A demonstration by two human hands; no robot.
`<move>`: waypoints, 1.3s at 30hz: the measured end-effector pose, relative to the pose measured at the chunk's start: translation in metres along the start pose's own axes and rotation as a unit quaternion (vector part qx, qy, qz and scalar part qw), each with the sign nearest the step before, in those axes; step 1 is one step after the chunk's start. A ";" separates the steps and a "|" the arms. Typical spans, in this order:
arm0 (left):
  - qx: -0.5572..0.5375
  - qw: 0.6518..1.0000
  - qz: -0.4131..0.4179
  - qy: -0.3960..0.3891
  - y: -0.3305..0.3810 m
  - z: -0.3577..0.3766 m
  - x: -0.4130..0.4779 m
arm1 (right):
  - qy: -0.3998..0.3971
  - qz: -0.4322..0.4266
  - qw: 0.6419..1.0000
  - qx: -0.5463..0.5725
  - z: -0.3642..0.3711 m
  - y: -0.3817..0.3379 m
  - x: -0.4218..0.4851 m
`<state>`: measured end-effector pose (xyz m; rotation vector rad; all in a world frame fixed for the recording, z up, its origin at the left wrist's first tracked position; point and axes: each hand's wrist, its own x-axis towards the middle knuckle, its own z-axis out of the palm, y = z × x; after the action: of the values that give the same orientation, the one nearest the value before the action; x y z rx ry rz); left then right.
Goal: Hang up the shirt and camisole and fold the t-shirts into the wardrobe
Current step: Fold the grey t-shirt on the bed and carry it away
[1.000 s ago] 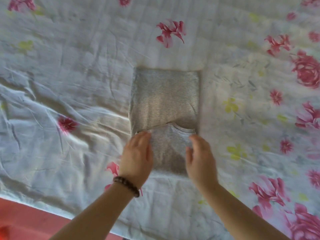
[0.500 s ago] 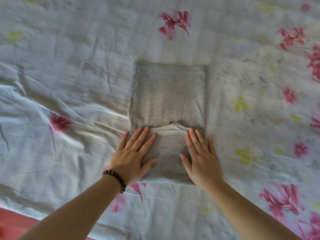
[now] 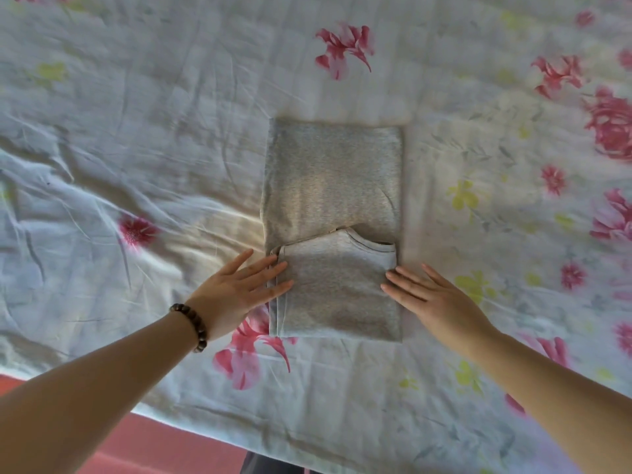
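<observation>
T-shirt (image 3: 331, 186), folded (much hidden within).

A grey t-shirt (image 3: 331, 213) lies folded into a narrow rectangle on a floral bedsheet (image 3: 136, 131), its near third doubled over so the collar edge faces away. The left hand (image 3: 236, 292), a beaded bracelet (image 3: 193, 325) on its wrist, lies flat with straight fingertips touching the fold's left edge. The right hand (image 3: 441, 302) lies flat, fingertips at the fold's right edge. A red floor (image 3: 164, 449) shows below the sheet.
</observation>
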<state>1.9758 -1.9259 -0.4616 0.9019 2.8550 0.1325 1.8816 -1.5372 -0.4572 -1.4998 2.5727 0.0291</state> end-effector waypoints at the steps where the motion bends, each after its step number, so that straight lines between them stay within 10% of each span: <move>1: -0.008 1.000 0.000 0.012 0.001 0.001 0.002 | 0.006 0.001 1.000 -0.001 0.002 0.000 0.002; 13: -0.222 0.962 -0.139 0.081 0.023 -0.010 0.013 | 0.072 0.118 0.961 0.239 -0.011 -0.014 0.012; 23: -0.507 0.815 -0.274 -0.060 0.020 -0.083 0.000 | -0.168 0.241 0.809 0.509 -0.108 0.003 0.014; 29: -0.540 0.789 -0.286 -0.064 -0.021 -0.116 0.039 | -0.178 0.280 0.691 0.642 -0.129 0.044 0.049; 39: -0.655 0.612 -0.433 -0.100 -0.082 -0.088 0.111 | -0.193 0.365 0.598 0.687 -0.095 0.098 0.122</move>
<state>1.8255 -1.9323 -0.3975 -0.6998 1.7446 1.5190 1.7256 -1.6031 -0.3881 0.1699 1.6264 -1.0839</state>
